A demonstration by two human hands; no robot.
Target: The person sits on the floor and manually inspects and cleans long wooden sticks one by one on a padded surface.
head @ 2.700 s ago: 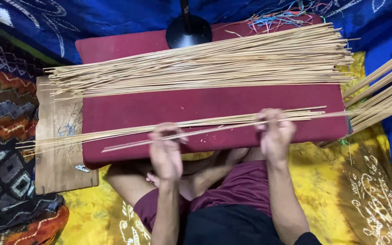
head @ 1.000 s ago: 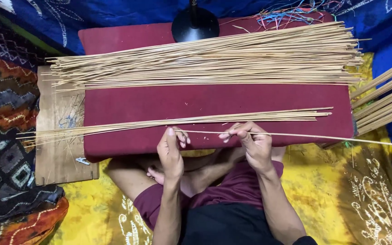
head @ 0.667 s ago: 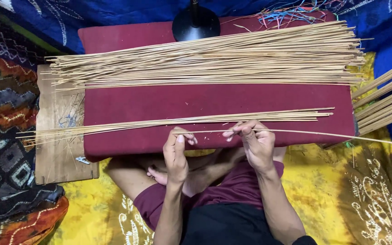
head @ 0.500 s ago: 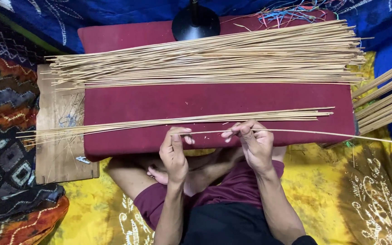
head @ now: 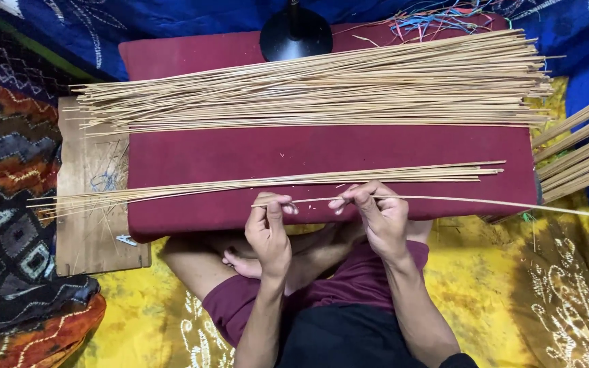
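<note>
I hold one thin pale stick level over the near edge of a maroon cushion. My left hand pinches its left end between thumb and fingers. My right hand grips it a little further right, and the stick runs far out to the right. Just beyond my hands lies a small row of sticks across the cushion. A large pile of sticks covers the cushion's far half.
A wooden board lies left of the cushion under the stick ends. A black lamp base stands at the cushion's far edge, with coloured threads beside it. More sticks jut in from the right. Patterned cloths surround my crossed legs.
Earlier both hands lay flat on the small row of sticks. They have since lifted one stick out toward me and hold it; over the last second they barely shifted.
</note>
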